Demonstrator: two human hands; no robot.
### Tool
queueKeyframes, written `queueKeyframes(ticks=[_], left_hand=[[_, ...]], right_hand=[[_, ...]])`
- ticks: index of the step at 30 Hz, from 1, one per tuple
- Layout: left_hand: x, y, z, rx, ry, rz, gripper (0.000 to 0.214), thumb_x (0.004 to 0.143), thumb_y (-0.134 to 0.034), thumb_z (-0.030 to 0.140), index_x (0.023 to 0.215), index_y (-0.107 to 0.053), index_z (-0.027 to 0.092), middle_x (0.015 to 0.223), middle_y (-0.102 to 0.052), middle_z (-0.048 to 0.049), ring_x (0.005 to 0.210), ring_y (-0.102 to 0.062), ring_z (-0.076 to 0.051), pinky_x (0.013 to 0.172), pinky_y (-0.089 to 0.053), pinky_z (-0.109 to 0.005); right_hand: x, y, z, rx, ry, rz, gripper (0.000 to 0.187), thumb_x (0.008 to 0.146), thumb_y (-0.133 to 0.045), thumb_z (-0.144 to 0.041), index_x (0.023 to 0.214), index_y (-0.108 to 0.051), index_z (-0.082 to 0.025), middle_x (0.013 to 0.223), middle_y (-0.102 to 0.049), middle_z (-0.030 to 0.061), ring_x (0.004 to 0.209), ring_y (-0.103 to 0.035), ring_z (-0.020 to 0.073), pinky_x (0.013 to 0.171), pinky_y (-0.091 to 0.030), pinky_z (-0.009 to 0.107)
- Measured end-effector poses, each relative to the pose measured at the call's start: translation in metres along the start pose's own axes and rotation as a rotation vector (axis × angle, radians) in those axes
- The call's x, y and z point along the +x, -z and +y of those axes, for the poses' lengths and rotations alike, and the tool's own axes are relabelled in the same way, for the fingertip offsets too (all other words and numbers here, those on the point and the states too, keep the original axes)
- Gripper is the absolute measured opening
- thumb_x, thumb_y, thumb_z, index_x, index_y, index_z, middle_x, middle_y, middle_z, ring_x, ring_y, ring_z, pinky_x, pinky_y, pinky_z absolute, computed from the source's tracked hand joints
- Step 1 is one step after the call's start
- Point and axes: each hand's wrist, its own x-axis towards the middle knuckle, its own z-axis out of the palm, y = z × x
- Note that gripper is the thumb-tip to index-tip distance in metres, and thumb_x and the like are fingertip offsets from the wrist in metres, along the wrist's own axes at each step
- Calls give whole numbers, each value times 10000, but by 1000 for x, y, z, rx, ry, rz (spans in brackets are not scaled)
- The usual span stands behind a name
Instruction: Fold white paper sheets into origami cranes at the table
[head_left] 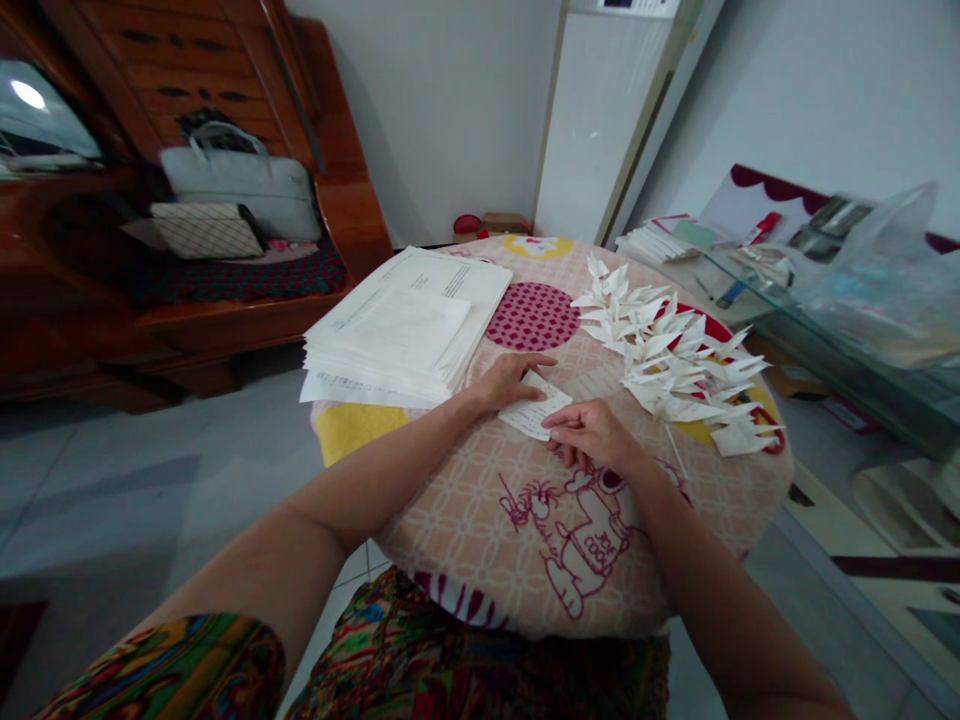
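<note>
We've got a small paper slip point(535, 409) flat on the round table point(465, 520), our left hand point(510, 380) pressing its far edge with fingers laid together, our right hand point(592, 435) pinching the near corner. Folded paper pieces point(675, 360) already lie heaped beside us, while a thick sheet stack point(405, 330) waits unfolded. No containers are in use here.

We count two hands at work: the left hand point(508, 382) and the right hand point(592, 433), both on one small slip of paper point(535, 409) at the middle of the round bench point(480, 540). One thick stack of sheets point(409, 325) lies at ten o'clock. One heap of folded paper pieces point(679, 360) spreads at two o'clock, too tangled to number, well over a dozen. Two bags point(240, 190) sit on one wooden settee point(225, 290) beyond.
</note>
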Motion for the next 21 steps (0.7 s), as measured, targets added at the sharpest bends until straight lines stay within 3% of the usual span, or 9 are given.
queueKeyframes(ticks=[3,6,8,13,21], left_hand=[[-1,-4,-3,98,-120,-22,592,735,-750,160,1312,-622,134,1098,-723,-95,986,-659,-222,940,-494,-369],[-7,-8,-2,220,-255,65,565,755,-742,153,1306,-617,143,1282,-636,-145,1186,-589,-264,1039,-455,-425],[-13,-11,0,272,-308,111,485,781,-728,151,1258,-640,137,1291,-613,-155,1225,-557,-273,1053,-445,-424],[-23,-15,5,250,-322,-37,173,917,-572,149,1018,-709,118,971,-672,-102,924,-633,-191,851,-501,-316],[-31,5,8,137,-277,-204,290,860,-686,336,1087,-716,160,970,-664,-64,843,-606,-155,772,-462,-271]], right_hand=[[1,0,3,-185,69,50,272,729,-659,-177,989,-728,-135,546,-655,-32,405,-546,104,400,-402,205],[2,1,4,-385,176,94,239,730,-686,-133,958,-755,-145,544,-656,-30,475,-576,115,510,-433,227],[2,2,4,-488,206,88,248,739,-711,-136,980,-765,-148,572,-681,-17,516,-600,127,560,-441,240],[-1,8,1,-627,226,83,277,745,-743,-153,1020,-771,-157,636,-721,5,570,-627,147,600,-437,250],[-1,12,6,-639,291,105,407,776,-703,-134,1182,-725,-134,687,-733,21,596,-626,147,601,-413,243]])
